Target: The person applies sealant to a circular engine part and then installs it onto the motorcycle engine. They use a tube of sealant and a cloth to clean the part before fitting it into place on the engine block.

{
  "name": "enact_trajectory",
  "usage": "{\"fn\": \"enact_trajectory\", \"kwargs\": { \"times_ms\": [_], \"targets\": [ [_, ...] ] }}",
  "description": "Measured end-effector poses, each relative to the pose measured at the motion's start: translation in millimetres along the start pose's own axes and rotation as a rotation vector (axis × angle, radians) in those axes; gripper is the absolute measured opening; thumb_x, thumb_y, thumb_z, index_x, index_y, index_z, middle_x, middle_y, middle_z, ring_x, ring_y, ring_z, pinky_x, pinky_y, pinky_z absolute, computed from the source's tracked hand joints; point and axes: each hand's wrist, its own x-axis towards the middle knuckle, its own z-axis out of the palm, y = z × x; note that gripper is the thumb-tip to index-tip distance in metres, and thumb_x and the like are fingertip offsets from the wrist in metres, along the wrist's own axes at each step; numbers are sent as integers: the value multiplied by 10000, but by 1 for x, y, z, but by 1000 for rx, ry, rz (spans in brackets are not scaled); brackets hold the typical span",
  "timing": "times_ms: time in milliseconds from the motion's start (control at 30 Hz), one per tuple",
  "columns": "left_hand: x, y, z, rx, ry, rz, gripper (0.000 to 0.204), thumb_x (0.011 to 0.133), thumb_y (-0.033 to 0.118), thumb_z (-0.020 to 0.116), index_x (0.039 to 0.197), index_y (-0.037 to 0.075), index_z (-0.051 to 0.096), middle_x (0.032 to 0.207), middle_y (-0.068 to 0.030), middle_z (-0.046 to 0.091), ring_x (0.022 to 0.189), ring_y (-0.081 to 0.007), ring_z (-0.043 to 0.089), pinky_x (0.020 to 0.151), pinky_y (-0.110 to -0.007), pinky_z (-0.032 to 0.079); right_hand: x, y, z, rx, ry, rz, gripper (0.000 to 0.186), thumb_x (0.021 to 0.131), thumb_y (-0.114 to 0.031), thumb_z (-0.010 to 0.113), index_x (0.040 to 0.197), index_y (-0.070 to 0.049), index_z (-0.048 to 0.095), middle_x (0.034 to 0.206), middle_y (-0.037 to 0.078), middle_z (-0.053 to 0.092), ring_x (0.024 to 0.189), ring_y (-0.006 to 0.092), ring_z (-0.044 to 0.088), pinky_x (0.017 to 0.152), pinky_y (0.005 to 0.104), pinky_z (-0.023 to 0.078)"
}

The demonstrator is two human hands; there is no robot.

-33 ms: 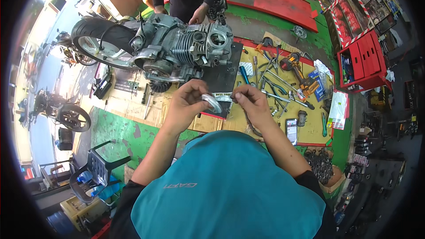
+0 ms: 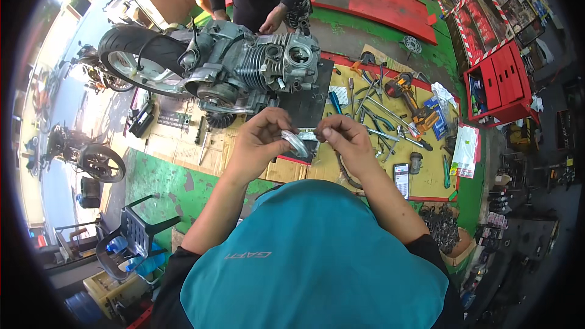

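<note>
My left hand is closed on a shiny, round silver metal part, gripped between thumb and fingers. My right hand faces it with thumb and fingertips pinched together; whatever lies between them is too small or hidden to name. Below the hands, a silvery printed strip shows between them over a black mat. Just beyond stands a scooter engine with a finned cylinder and an uncovered head, joined to a rear wheel.
Right of the mat lie an orange-and-black cordless drill, pliers, sockets and several wrenches. Nearer me are a phone and a dark cylindrical part. Another person stands behind the engine. A black plastic chair is at lower left.
The round silver part has tilted and shifted slightly to the right in my left hand. My right hand has moved slightly left, closer to it.
</note>
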Motion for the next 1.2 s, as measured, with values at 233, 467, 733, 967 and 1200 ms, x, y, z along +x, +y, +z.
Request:
{"fn": "enact_trajectory", "kwargs": {
  "times_ms": [233,467,733,967,1200],
  "targets": [
    [17,19,13,167,-236,169,312,748,-182,706,953,22,589,1188,-75,474,1108,-160,565,927,-322,539,0,-68,6,48,-309,3,322,927,-120,722,1228,-18,670,1054,24,668,989,108,634,869,274,501],
    [22,25,12,196,-218,99,305,713,-63,807,901,50,596,1155,-82,515,1083,-182,566,923,-332,491,7,-72,4,17,-342,63,322,895,-102,758,1191,-9,675,1056,31,652,980,119,630,854,283,500],
    [28,30,-1,293,-91,117,565,726,-107,770,1227,43,558,1214,-66,538,1087,-146,567,860,-295,513,43,-86,-3,-130,-363,60,287,838,-42,712,1120,-1,671,1016,28,666,972,98,626,854,268,502],
    [9,16,-44,214,259,89,612,789,-73,776,1319,52,498,1216,-63,554,1048,-122,557,846,-255,513,141,-114,-23,-1057,-224,-440,317,798,-159,747,1058,5,668,963,143,650,938,305,637,842,391,518],
    [-17,-1,-64,139,380,73,581,788,-57,774,1290,58,507,1192,-40,544,1017,-119,559,874,-267,509,179,-107,-15,-1231,-366,-523,292,808,-166,731,1046,-14,658,980,151,631,982,346,611,854,431,514]
  ]
}}
